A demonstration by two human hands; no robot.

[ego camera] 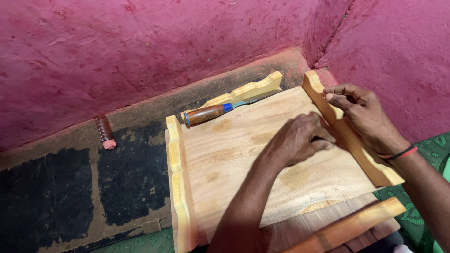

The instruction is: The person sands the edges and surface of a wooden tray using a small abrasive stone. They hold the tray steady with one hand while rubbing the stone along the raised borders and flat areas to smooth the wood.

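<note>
A pale wooden board (234, 150) lies flat on the floor, with wavy-cut wooden rails along its sides. My right hand (363, 115) grips the upper part of the right rail (370, 161), fingers curled over its top edge. My left hand (297, 140) rests on the board right beside that rail, its fingers curled tight against the wood. Something small and dark shows under its fingertips, and I cannot make out what it is. A chisel (208, 113) with a brown wooden handle and blue collar lies at the board's far edge, against the far rail (253, 91).
The left rail (180, 187) runs along the board's near-left side. A loose orange-brown wooden strip (347, 227) lies at the bottom right. A small brown cylinder with a pink end (105, 132) lies on the dark floor by the pink wall (140, 42). Green patterned cloth (422, 206) is at the right.
</note>
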